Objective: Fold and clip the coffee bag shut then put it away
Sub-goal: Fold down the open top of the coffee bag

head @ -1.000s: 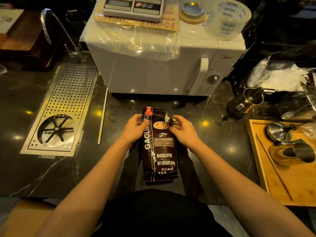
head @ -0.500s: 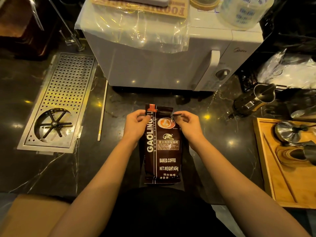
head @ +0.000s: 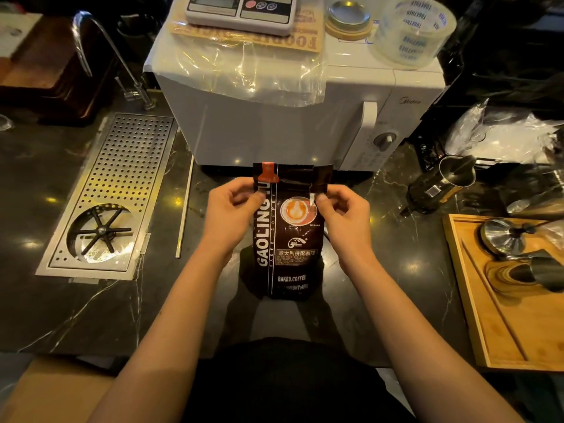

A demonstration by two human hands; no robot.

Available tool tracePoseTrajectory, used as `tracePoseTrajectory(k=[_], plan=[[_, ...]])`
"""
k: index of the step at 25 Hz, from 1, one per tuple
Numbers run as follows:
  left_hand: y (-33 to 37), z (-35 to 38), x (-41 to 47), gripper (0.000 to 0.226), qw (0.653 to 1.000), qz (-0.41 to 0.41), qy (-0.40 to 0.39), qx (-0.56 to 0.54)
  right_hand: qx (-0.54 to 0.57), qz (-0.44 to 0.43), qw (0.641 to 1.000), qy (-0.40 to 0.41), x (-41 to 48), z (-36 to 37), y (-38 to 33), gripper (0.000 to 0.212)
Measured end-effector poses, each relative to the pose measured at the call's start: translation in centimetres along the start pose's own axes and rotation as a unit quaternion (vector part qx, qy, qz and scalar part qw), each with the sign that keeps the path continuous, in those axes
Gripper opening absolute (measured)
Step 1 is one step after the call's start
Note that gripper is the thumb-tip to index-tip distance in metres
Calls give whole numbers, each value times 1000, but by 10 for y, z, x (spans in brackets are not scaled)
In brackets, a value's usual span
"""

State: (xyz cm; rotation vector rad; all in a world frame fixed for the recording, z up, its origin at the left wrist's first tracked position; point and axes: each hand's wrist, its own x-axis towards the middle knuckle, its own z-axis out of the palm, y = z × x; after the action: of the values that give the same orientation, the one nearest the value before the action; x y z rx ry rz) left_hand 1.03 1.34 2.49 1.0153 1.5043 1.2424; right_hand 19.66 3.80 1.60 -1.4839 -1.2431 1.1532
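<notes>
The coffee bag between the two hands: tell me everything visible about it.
The dark brown glossy foil coffee bag stands upright on the black marble counter, in front of the white microwave. White lettering reads GAOLING and BAKED.COFFEE, beside a round latte-art picture; an orange tab sits at the top left corner. Its top is flattened and partly folded, with no clip visible. The left hand pinches the upper left edge, the right hand the upper right.
</notes>
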Motion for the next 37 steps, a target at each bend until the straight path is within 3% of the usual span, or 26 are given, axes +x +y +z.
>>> tracePoseTrajectory(k=[3,10,16,19,23,28,37], plan=[[11,-4,-1,20,999,38,5,-4,-12,-51,999,-2,-2,-1,-12,14],[9,-1,-1,22,999,19,11,-43,0,-74,997,-34,-1,-8,-15,14],[3,-6,-4,38,998,1,-15,-53,12,-88,995,-36,-3,-14,-12,35],[6,-5,-7,31,996,4,-20,-87,23,-98,994,-34,-6,-15,-11,42],[5,-5,-9,11,999,24,-22,-43,62,-71,994,-58,-7,-19,-9,35],[2,-5,-9,26,999,27,-27,-19,98,-45,991,-75,-7,-21,-13,25],[-1,-3,-8,22,999,42,8,17,-27,-88,995,-48,-5,-13,-13,9]])
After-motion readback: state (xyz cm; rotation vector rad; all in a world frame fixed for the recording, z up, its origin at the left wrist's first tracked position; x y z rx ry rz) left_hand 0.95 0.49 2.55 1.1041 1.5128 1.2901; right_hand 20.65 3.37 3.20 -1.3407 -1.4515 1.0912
